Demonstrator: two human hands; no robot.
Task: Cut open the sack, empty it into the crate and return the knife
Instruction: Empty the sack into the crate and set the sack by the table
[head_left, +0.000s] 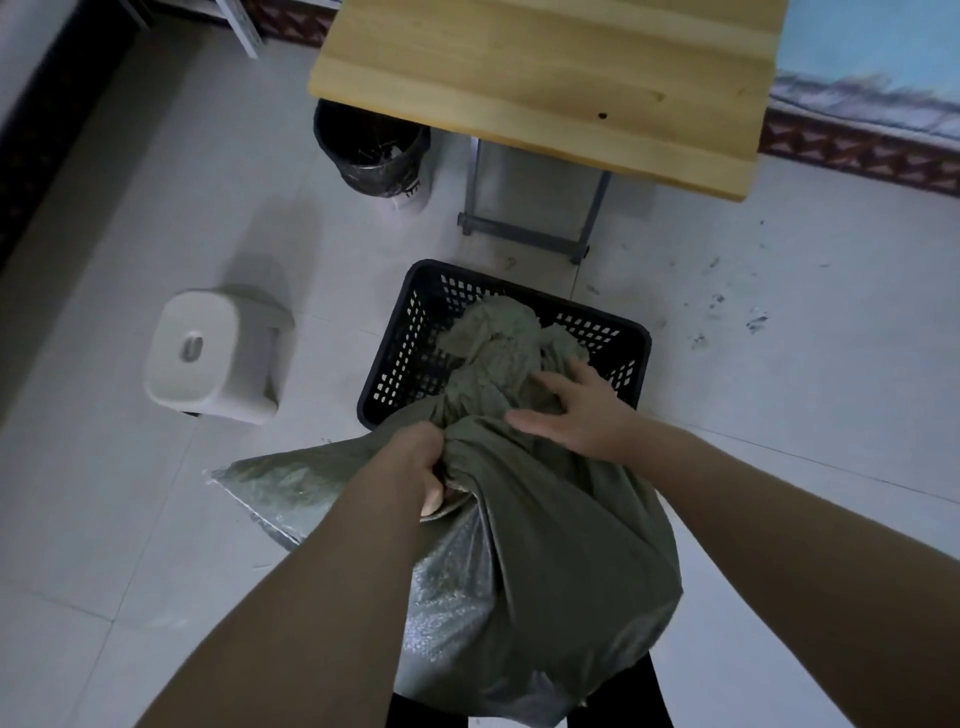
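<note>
The person is tipping the grey-green woven plastic sack, its crumpled end already inside the black perforated plastic crate. The left hand is clenching bunched fabric and the right hand is pressing flat with its fingers spread. Emptying seems underway; no knife is showing.

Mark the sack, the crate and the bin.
sack (561, 545): head view, on its bulging lower body.
crate (405, 343): head view, on its left perforated wall.
bin (379, 166): head view, on its black liner.
</note>
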